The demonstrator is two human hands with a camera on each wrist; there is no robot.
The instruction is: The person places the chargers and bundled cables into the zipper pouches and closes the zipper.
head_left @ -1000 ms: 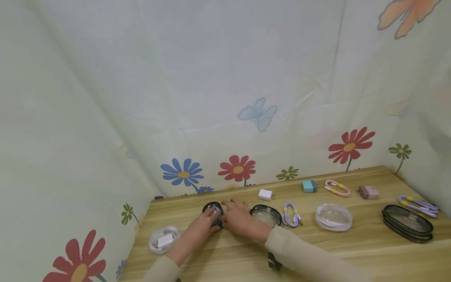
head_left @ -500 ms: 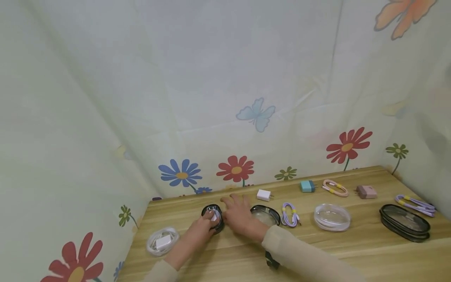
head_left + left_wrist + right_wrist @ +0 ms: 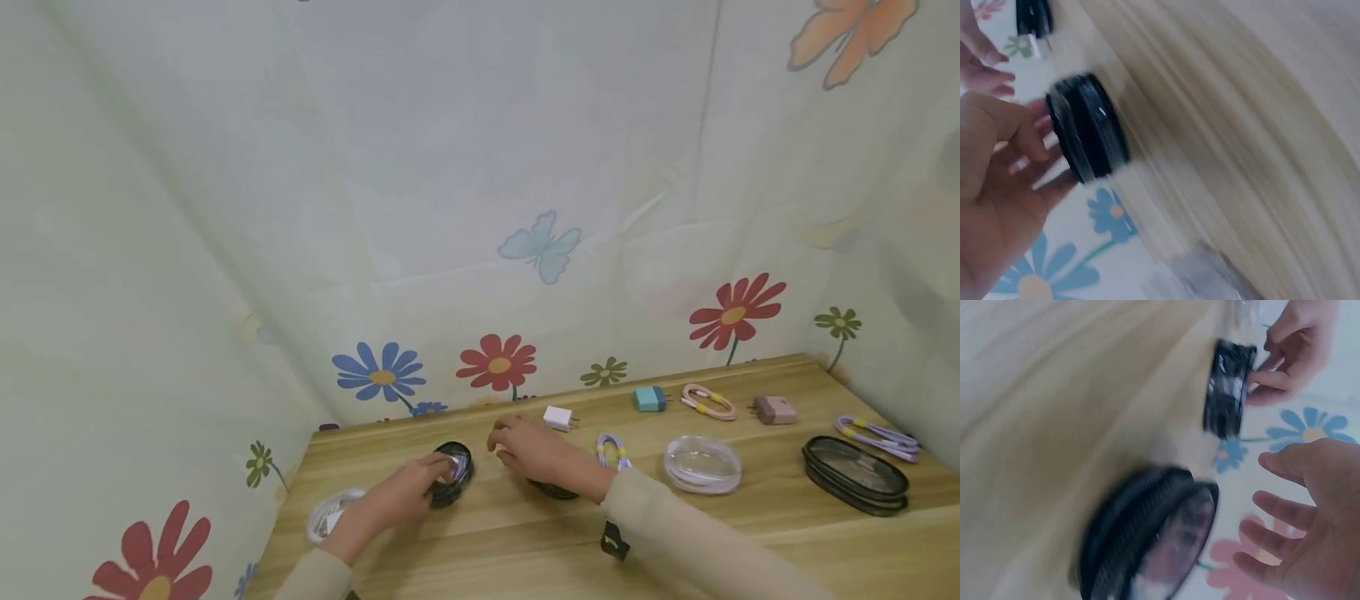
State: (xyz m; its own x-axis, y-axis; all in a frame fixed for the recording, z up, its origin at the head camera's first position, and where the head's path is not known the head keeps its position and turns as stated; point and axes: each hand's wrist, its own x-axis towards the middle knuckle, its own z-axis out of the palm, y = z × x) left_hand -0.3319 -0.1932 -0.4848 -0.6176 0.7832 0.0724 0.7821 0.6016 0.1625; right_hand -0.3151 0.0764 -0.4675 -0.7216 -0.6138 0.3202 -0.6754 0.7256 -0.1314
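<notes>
A small black round case (image 3: 448, 498) with a clear window lies open-side up on the left half of the table. Inside it shows part of a purple cable (image 3: 460, 470). My left hand (image 3: 405, 492) reaches into this case, fingertips at its opening; in the left wrist view the fingers meet the top of the case (image 3: 1088, 128). My right hand (image 3: 536, 454) hovers to the right with loosely bent fingers and holds nothing. Beneath it sits a second black case (image 3: 557, 490), mostly hidden in the head view but plain in the right wrist view.
Left lies a clear round case (image 3: 322, 510) with white contents. Behind my right hand are a white charger (image 3: 557, 418) and a purple cable (image 3: 611, 451). Further right are a clear case (image 3: 702, 465), teal charger (image 3: 649, 399), pink cable (image 3: 708, 402), pink charger (image 3: 775, 409) and black case (image 3: 855, 475).
My right hand has drawn away to the right from the small black case. My left hand has stayed at it, shifting slightly left; a white charger seen under its fingers earlier is now mostly covered.
</notes>
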